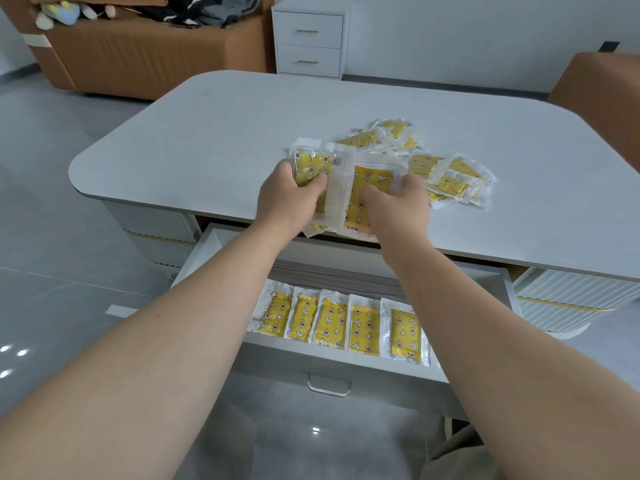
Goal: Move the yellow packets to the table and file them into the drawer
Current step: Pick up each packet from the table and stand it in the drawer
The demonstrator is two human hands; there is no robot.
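five yellow packets (332,322) stood in row in open drawer (346,362), lower centre. left hand (287,199), fingers curled, pinched left packet (310,166). right hand (394,209) gripped right packet (374,178). both were over near table (207,140) edge, mid-frame. loose pile (446,174) lay centre right, count unclear. forearms hid part of drawer. two-drawer cabinet (308,43) stood top centre. star, moon print; text unreadable.

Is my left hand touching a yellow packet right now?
Touching. The head view shows the left hand gripping a packet, thumb pressed on its yellow face.
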